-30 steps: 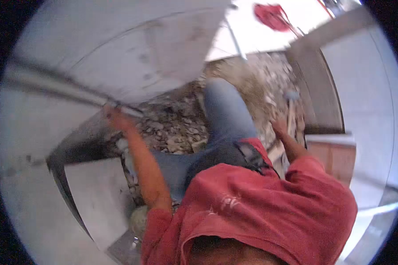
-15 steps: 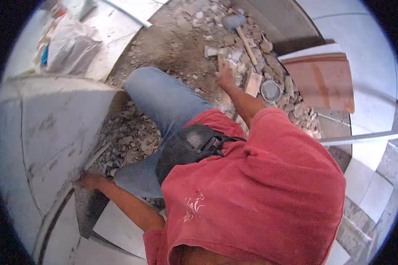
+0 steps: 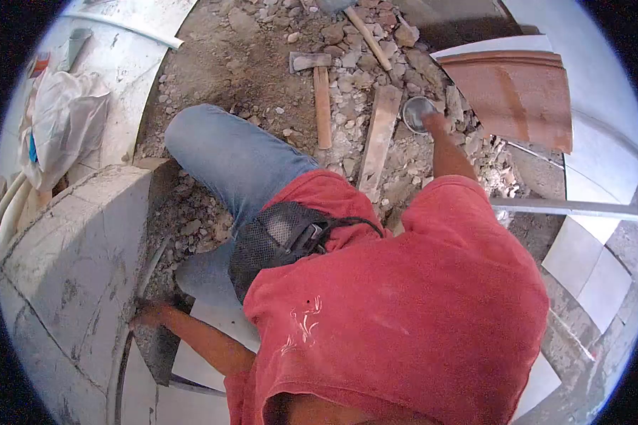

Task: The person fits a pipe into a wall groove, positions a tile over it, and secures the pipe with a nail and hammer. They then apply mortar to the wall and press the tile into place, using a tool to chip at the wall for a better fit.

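Note:
My right hand (image 3: pixel 435 122) is at the edge of a round grey metal tin (image 3: pixel 417 115) on the rubble, its fingers closed at the rim and partly hidden. Left of it lie a wooden board (image 3: pixel 381 134) and a hatchet (image 3: pixel 322 99) with a wooden handle. Farther up, a mallet (image 3: pixel 368 39) rests with its head at the frame's top edge. My left hand (image 3: pixel 151 314) leans, fingers stretched, against the lower edge of the grey concrete slab wall (image 3: pixel 85 262), holding nothing that I can see.
Broken rubble (image 3: pixel 241 49) covers the ground around my bent leg. Stacked reddish-brown tiles (image 3: pixel 507 95) stand at the right, above a metal bar (image 3: pixel 567 207). A whitish plastic sack (image 3: pixel 67 117) lies at the upper left near a pale pipe (image 3: pixel 124 28).
My right hand has left the hatchet handle and moved right to the round tin. My left hand stays at the slab's edge. The view has shifted, so the tools appear higher.

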Tool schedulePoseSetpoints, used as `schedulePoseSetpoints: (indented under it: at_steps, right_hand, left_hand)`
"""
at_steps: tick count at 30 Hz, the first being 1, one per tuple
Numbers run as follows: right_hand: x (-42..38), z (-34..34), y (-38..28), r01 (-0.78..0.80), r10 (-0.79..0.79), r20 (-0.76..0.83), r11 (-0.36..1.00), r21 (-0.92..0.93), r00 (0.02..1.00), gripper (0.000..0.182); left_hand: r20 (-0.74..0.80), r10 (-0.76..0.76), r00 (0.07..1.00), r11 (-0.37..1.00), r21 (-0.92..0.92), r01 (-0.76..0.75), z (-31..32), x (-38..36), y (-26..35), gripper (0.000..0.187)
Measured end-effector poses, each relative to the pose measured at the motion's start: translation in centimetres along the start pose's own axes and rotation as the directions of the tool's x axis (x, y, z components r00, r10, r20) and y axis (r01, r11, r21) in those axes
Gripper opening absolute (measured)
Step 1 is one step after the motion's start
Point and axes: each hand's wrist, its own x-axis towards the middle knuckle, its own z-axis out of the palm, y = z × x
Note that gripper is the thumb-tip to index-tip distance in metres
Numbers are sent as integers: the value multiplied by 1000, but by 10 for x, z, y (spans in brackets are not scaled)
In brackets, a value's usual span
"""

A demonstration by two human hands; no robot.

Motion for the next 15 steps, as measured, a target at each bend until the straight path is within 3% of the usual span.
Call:
schedulePoseSetpoints:
  at_steps: [5,8,11,12,13,14,15]
  right_hand:
    - [-33,-10,-40,131,-130,-31,990,50,991,43]
    - [-45,-21,-52,203,-190,-153,976,77,970,44]
    - [-59,-34,-60,285,-209,-386,947,151,899,46]
    - [-55,-33,-60,284,-208,-384,947,152,899,46]
    - [-48,-34,-60,268,-255,-197,962,43,947,48]
    - [-43,-34,-61,271,-271,0,960,-66,962,52]
    - [-40,-34,-61,272,-273,-6,960,-63,962,52]
  left_hand:
    - [-182,66,981,993,-86,-83,3,0,-1,86]
    - [-321,126,939,972,-148,-181,12,-1,-7,87]
    - [-175,42,984,979,-190,-76,4,-3,-2,78]
    - [-115,10,993,968,-248,-38,2,-3,0,75]
    - [-58,-29,998,943,-333,8,2,-3,3,73]
    - [32,-113,993,837,-535,112,2,0,6,70]
    - [178,-232,956,505,-818,275,2,3,8,68]
